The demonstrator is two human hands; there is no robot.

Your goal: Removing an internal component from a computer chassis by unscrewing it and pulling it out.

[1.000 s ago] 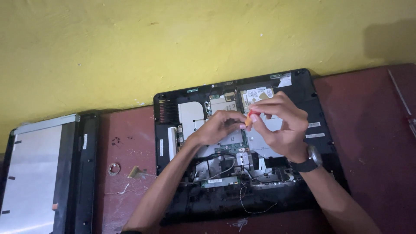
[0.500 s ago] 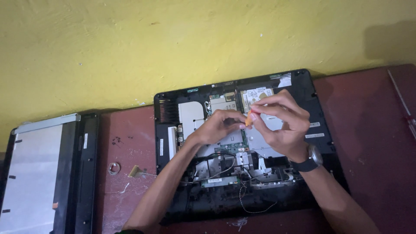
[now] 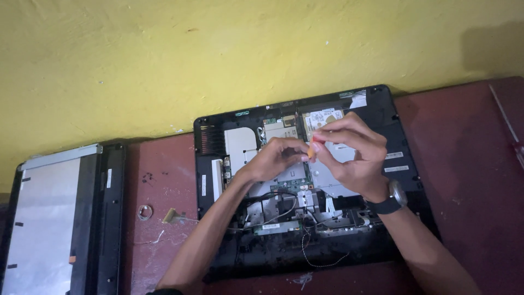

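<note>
An opened laptop base [image 3: 382,109] lies on the dark red table, its circuit board [image 3: 295,186], metal shields and loose wires exposed. Both my hands meet over its middle. My right hand [image 3: 349,155], with a black wristwatch, pinches a small orange-handled screwdriver [image 3: 311,147] between thumb and fingers. My left hand [image 3: 273,158] has its fingers curled at the tool's lower end, touching the board area; the tip is hidden. A silver hard drive [image 3: 322,116] sits just beyond the hands.
A detached laptop screen panel [image 3: 49,213] in a black frame lies at the left. A small coiled wire [image 3: 144,212] and a flat ribbon cable piece [image 3: 172,216] rest between the two. A long thin tool [image 3: 505,120] lies at the right edge. A yellow wall stands behind the table.
Both hands stay over the board at the same spot; only the fingers on the orange screwdriver shift slightly.
</note>
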